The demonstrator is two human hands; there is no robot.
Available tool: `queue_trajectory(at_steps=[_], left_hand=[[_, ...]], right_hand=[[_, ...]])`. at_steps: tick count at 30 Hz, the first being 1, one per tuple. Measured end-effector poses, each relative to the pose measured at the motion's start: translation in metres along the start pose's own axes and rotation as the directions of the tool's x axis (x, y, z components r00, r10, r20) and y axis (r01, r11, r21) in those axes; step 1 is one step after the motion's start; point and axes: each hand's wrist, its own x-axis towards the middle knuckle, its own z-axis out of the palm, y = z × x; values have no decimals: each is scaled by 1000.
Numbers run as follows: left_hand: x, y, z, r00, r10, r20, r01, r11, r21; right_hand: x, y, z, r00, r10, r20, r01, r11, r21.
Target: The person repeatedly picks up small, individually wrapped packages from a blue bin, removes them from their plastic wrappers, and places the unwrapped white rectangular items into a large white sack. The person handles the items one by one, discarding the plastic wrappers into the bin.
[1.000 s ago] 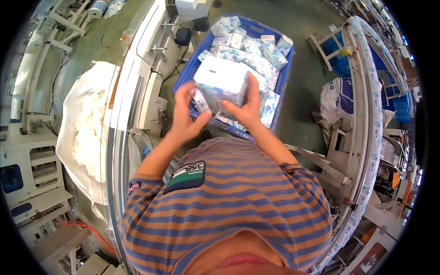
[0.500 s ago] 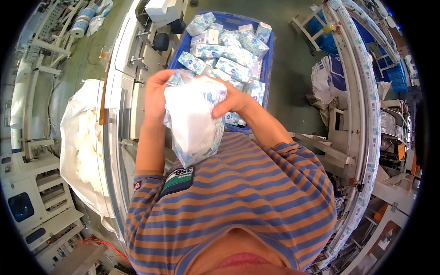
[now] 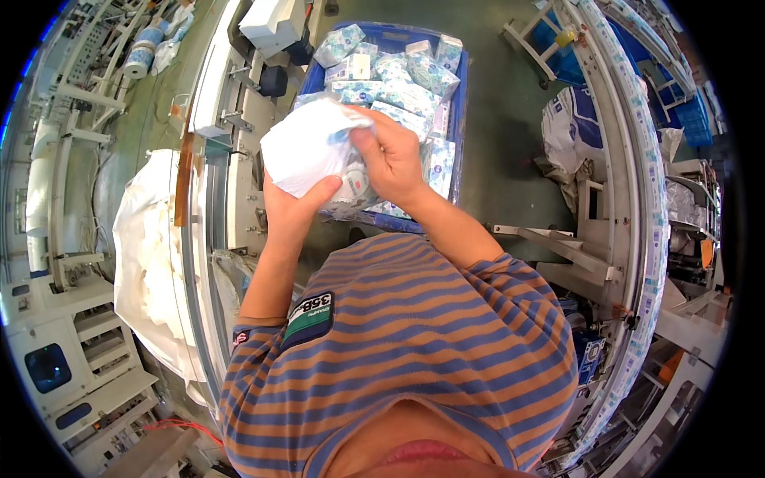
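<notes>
Between my hands is a white stack of tissues (image 3: 307, 147), partly out of its clear printed plastic wrapper (image 3: 353, 190), which hangs crumpled below the stack. My left hand (image 3: 293, 205) is closed around the near left side of the stack, thumb on top, other fingers hidden beneath. At the right edge my right hand (image 3: 392, 155) pinches the tissues or film with thumb and fingers; exactly which I cannot tell. Beyond and below my hands stands a blue bin (image 3: 464, 88) heaped with tissue packs (image 3: 406, 97) in blue-and-white floral wrapping.
Along my left runs a machine frame (image 3: 211, 103), with a large white sack (image 3: 147, 231) of pale material past it. To the right a curved conveyor (image 3: 641, 239) carries a line of printed packs. A white-and-blue sack (image 3: 572, 131) lies on the floor beside it.
The stack has moved away from my chest, toward the bin and left, and tipped. More bare tissue shows, and the wrapper now bunches under it. My right hand has shifted to its right edge.
</notes>
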Motion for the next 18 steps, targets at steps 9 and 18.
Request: queue_trajectory(at_steps=[9,18], left_hand=[[-2,6,-21,881,195,-432,-394,807,-440],[11,-6,-29,918,-207,-339,-50,787,-615]], right_hand=[[24,90,-47,525,808,-267,-308,473,825],[0,38,-19,818,356,451,-507,817,274]])
